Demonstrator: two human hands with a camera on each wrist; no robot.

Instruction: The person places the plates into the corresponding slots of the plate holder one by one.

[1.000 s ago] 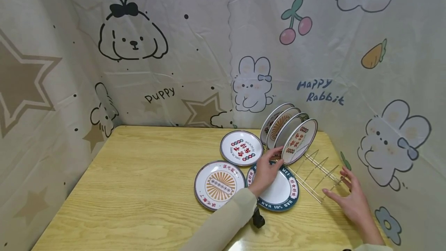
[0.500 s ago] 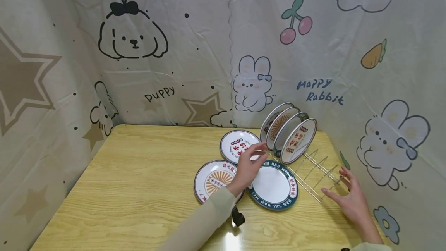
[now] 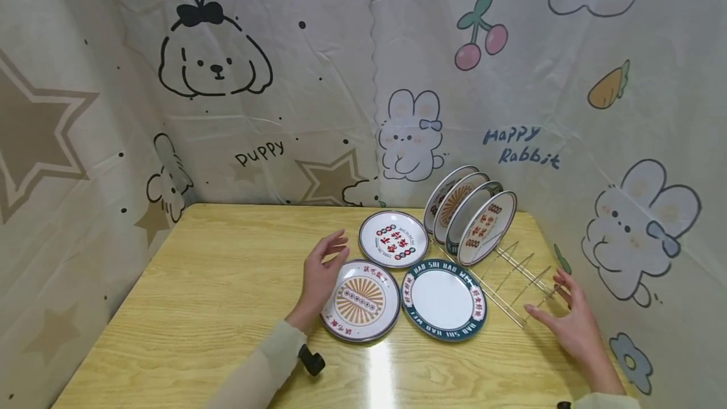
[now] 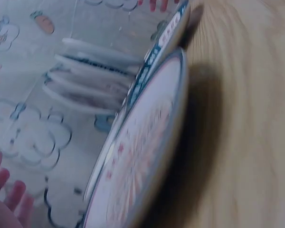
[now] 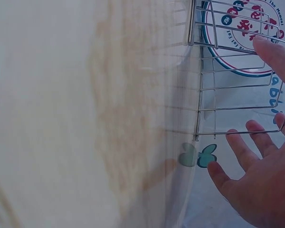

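Left hand (image 3: 320, 276): hovering by the left edge of the sunburst plate (image 3: 363, 302); its grip is hanging loosely parted and holding nothing, the left wrist view showing a gap between fingers and plate.
Right hand (image 3: 570, 320): spanning the rack's near end; its grip is spreading wide, thumb and fingers reaching the outer wires without clenching.
Rack (image 3: 501, 303): standing on the bench (image 3: 227, 308), running from the right hand towards the back.
Racked plates (image 3: 487, 229): four, leaning in a row in the rack's far half.
Loose plates: three, lying face up left of the rack; the green plate (image 3: 445, 300) is sitting between sunburst plate and rack, the red-lettered plate (image 3: 394, 240) farther back.
Curtain (image 3: 318, 68): hanging behind the bench, showing rabbits and a puppy.
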